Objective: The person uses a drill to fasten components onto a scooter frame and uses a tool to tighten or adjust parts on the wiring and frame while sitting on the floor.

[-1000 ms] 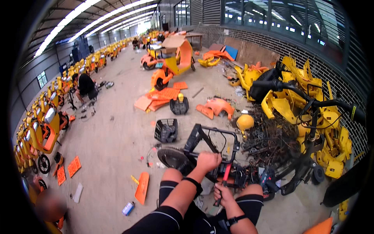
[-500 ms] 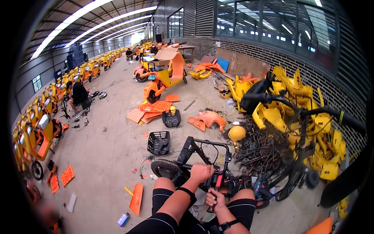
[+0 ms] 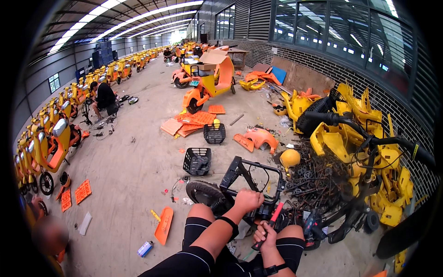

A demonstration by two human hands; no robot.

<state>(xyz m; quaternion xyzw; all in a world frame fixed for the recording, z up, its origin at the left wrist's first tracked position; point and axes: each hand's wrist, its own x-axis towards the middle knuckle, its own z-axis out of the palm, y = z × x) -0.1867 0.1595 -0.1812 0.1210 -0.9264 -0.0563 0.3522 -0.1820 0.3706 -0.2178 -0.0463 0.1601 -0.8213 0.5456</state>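
My left hand (image 3: 247,201) is closed in a fist at the black scooter frame (image 3: 237,168); what its fingers hold is hidden. Lower and to the right, my right hand (image 3: 265,234) grips a red-and-black handled tool (image 3: 277,212), which slants up beside the frame. The frame has a black wheel (image 3: 200,190) at its left, by my knee. A cordless power tool (image 3: 314,226) lies right of my right knee, near black handlebars (image 3: 350,124) that rise on the right.
Black baskets (image 3: 197,161), orange panels (image 3: 194,122), yellow shells (image 3: 332,143) and dark metal parts (image 3: 314,175) litter the floor. A scooter (image 3: 207,83) stands ahead, scooter rows (image 3: 55,143) at left. A seated person (image 3: 102,99) bends over parts; a blurred person (image 3: 50,235) is at lower left.
The red end of the tool in my right hand has tilted rightward, away from my left fist. My hands stay by the frame; the whole view has shifted slightly.
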